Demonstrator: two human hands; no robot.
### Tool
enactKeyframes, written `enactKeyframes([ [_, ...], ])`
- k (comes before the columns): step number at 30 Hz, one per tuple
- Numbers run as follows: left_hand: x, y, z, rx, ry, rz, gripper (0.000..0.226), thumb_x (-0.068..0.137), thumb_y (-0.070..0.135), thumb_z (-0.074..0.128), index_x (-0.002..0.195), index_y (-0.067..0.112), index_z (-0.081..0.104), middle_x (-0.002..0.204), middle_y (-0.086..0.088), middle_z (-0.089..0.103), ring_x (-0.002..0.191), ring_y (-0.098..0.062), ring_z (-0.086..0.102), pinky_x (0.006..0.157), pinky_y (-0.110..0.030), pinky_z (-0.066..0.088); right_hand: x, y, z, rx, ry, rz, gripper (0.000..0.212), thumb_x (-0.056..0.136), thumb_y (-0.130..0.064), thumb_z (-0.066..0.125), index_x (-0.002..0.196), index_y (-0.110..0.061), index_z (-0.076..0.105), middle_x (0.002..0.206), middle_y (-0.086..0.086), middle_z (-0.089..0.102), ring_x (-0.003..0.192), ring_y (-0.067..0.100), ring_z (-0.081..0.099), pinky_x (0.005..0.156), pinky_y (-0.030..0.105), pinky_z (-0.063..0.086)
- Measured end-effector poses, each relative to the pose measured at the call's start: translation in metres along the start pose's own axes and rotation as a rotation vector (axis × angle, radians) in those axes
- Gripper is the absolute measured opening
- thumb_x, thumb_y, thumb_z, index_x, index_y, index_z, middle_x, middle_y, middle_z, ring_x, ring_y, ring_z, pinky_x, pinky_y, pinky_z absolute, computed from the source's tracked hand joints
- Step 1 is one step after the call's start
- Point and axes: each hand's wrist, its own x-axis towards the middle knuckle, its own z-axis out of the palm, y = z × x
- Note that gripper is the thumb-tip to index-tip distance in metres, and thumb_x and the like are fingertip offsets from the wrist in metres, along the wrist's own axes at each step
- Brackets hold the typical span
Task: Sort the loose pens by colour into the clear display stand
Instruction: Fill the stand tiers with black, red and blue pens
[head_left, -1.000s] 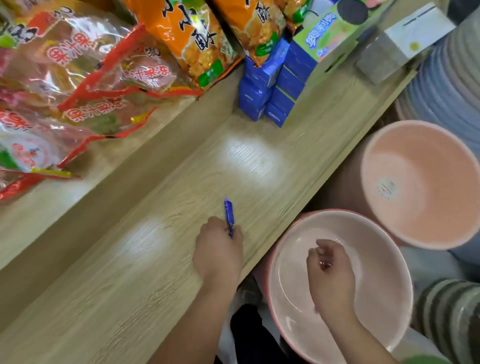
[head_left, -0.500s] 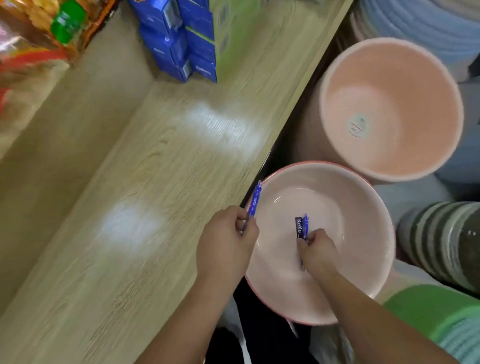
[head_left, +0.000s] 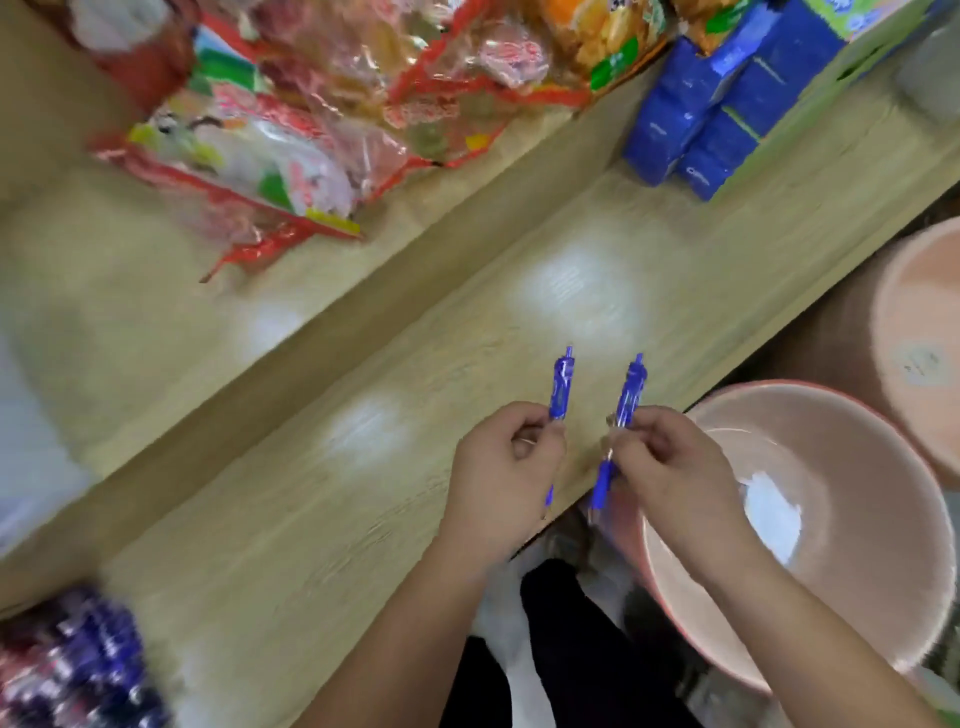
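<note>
Pale wood tabletop (head_left: 363, 519) runs across the shot, with snack bags (head_left: 311, 130) and blue packs (head_left: 701, 119) piled along the back. Both hands are up over its near edge! The left hand (head_left: 498, 483) has its fingers curled round a blue pen (head_left: 561, 384), clicker end pointing away. The right hand (head_left: 670, 467) pinches a second blue pen (head_left: 631, 389) just beside it; the two pens are apart and nearly parallel. A pink basin (head_left: 857, 545) sits below the right forearm. Lower left, a blurred cluster (head_left: 78, 670) of blue and dark shapes is too smeared to identify.
</note>
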Motion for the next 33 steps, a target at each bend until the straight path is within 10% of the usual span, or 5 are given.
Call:
enactKeyframes([
  [17, -0.183, -0.182, -0.267, -0.251, 0.555, -0.225, 0.017, 0.093, 0.021, 0.063, 0.077, 0.025, 0.060, 0.060, 0.016, 0.053, 0.056, -0.001, 0.044, 0.057, -0.015, 0.037, -0.176, -0.022, 0.284, -0.419, -0.766, -0.010, 0.003, 0.090, -0.009, 0.063, 0.088, -0.008, 0.066, 0.084, 0.013, 0.066, 0.070, 0.017, 0.069, 0.065, 0.030, 0.061],
  [27, -0.259, -0.191, -0.381, -0.334, 0.800, -0.130, 0.012, 0.088, 0.020, 0.070, 0.088, 0.032, 0.069, 0.081, 0.016, 0.069, 0.075, 0.002, 0.063, 0.067, -0.009, 0.048, -0.260, -0.063, 0.350, -0.425, -0.777, -0.256, 0.010, 0.080, -0.026, 0.074, 0.085, -0.023, 0.067, 0.081, 0.005, 0.070, 0.077, 0.023, 0.068, 0.083, 0.051, 0.055],
  [33, -0.245, -0.112, -0.433, -0.327, 0.828, 0.090, 0.010, 0.088, 0.020, 0.072, 0.085, 0.029, 0.070, 0.077, 0.009, 0.071, 0.073, -0.007, 0.066, 0.067, -0.017, 0.052, -0.268, -0.143, 0.343, -0.296, -0.659, -0.414, 0.032, 0.085, -0.003, 0.068, 0.085, -0.035, 0.071, 0.082, 0.001, 0.074, 0.079, 0.021, 0.069, 0.084, 0.051, 0.055],
])
